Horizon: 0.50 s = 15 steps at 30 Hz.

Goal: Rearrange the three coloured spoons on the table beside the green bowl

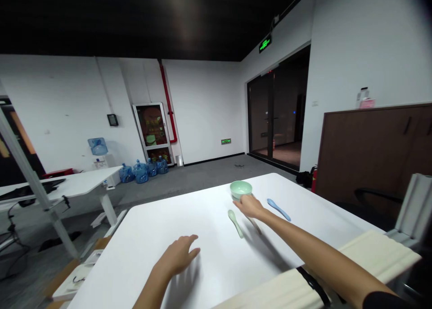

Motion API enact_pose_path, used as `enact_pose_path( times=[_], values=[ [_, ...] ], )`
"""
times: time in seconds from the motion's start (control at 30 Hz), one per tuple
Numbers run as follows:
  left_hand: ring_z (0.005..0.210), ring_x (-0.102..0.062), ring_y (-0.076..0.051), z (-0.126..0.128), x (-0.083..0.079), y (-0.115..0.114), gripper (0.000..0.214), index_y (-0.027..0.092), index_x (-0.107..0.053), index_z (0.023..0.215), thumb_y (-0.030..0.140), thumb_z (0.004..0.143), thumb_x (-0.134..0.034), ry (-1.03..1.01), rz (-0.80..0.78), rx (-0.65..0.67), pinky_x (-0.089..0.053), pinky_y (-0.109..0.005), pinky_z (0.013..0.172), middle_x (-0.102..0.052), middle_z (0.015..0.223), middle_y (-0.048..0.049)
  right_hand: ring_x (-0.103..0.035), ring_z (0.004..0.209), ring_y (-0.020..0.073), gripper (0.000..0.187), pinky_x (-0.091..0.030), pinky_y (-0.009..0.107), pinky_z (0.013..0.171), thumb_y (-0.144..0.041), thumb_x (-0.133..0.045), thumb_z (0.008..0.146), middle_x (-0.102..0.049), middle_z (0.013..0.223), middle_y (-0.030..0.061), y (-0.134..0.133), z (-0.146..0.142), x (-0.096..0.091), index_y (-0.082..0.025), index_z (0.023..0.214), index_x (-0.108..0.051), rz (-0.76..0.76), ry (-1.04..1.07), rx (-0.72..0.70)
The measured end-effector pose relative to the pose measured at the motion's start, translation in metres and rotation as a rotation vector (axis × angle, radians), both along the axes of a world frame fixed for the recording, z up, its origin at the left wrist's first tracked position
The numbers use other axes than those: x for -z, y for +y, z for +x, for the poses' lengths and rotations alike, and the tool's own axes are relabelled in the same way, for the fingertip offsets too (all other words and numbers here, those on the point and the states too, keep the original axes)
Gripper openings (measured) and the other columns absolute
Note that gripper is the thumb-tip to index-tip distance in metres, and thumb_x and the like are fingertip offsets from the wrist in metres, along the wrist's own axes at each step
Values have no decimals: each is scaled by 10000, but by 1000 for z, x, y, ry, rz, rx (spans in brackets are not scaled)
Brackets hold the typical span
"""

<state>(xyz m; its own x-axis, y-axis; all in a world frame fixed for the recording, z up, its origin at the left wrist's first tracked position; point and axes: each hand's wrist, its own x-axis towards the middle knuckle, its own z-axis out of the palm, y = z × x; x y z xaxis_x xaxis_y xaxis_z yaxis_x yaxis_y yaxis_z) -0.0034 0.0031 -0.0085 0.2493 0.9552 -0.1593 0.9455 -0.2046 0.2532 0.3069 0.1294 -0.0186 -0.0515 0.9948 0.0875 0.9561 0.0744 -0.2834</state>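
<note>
My right hand [249, 206] reaches over the table to the near side of a light green bowl [240, 188], overlapping its rim. Its fingers point left, partly stretched out; I cannot tell whether they touch the bowl. Under that hand lies a beige spoon [255, 226], its upper end hidden. To its left is a pale green spoon [235, 223], and to its right a blue spoon [279, 209]. My left hand [179, 255] hovers above the white table [141, 237], thumb and fingers apart, holding nothing.
Cream-coloured padding [378, 255] with a black strap runs along the near right edge, beneath my right arm. A metal post [415, 205] stands at the right. Boxes [72, 279] sit low at the left, and blue water jugs [141, 171] stand on the floor beyond.
</note>
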Motion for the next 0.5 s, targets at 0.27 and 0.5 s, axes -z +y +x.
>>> enact_pose_path(
  times=[0.27, 0.5],
  values=[
    [1214, -535, -287, -1, 2, 1, 569, 265, -482, 1372, 536, 877, -401, -12, 12, 2, -409, -415, 999, -579, 1338, -95, -501, 1224, 305, 587, -377, 386, 948, -558, -293, 944, -494, 1390, 185, -12, 59, -6, -168, 1338, -486, 176, -17, 10],
    [1213, -538, -292, -2, 4, 2, 575, 271, -497, 1361, 549, 864, -416, -29, 16, -6, -410, -417, 1004, -580, 1341, -87, -206, 1438, 314, 680, -242, 524, 1093, -591, -233, 944, -190, 1588, 126, -11, 89, 36, -231, 1522, -226, 194, -65, 32]
  ],
)
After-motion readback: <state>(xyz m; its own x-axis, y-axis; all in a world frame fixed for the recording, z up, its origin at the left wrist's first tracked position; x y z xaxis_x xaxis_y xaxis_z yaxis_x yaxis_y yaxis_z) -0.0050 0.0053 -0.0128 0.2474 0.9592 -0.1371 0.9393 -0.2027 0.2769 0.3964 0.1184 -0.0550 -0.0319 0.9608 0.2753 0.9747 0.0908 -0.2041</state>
